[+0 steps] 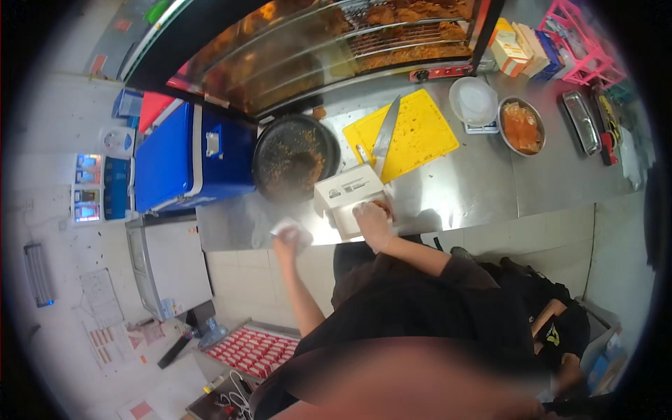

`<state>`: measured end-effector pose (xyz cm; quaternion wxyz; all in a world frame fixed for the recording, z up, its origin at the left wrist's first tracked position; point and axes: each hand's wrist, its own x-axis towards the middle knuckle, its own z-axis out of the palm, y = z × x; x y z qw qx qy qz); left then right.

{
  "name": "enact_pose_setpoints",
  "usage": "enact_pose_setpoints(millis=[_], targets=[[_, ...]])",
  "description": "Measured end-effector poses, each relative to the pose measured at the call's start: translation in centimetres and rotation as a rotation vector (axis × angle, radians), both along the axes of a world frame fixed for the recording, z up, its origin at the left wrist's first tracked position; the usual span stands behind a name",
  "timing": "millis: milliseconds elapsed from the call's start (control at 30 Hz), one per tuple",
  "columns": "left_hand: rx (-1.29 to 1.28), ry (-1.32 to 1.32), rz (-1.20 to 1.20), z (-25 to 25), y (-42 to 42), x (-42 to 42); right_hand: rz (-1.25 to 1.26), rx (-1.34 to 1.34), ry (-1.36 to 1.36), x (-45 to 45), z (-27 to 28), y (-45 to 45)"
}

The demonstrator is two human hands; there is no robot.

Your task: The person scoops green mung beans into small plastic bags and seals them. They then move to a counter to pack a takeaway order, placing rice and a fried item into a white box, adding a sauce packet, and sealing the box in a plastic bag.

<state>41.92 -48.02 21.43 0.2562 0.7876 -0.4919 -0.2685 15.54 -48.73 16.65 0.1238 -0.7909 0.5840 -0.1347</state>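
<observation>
An opened white cardboard food box [349,190] sits at the front edge of the steel counter, its printed lid raised. Inside it is my right hand [375,227], in a clear plastic glove with curled fingers, against a brown piece of fried food [382,207]. Whether the fingers grip that piece is not clear. Left of the box, blurred by motion, my left hand [286,242] holds a crumpled white sheet [302,236], perhaps tissue or paper. Behind the box lie a yellow cutting board [420,126] and a large knife [389,126], its handle close to the lid.
A round black pan [296,155] with crumbs stands beside a blue cooler box [168,152]. Along the back runs a heated display cabinet [294,58] of fried food. A bowl of orange-red seasoning [522,128] sits to the right. Another person [556,320] is behind, at the right.
</observation>
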Motion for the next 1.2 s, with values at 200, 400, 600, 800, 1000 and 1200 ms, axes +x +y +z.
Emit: enact_pose_setpoints(millis=[200,400,600,800,1000,1200], targets=[[-0.415,0.301,-0.164,19.8,-2.5,0.5,0.283,0.526,-0.841,-1.8,7.4,-3.5],[-0.458,0.43,-0.585,23.3,-6.1,7.2,-0.006,0.774,-1.333,4.7,9.4,-7.0],[-0.479,0.47,-0.699,24.4,-7.5,16.1,-0.212,0.656,-1.558,13.4,12.2,-7.4],[-0.711,0.055,-0.583,23.1,-9.6,21.8,-0.29,0.65,-1.568,18.3,10.9,-6.0],[-0.981,-0.895,-0.138,17.5,-16.6,30.3,-0.492,0.489,-1.496,18.3,11.1,-5.2],[-1.005,-1.042,-0.775,13.1,-21.6,33.9,-0.637,0.436,-1.454,19.4,13.3,-5.5]])
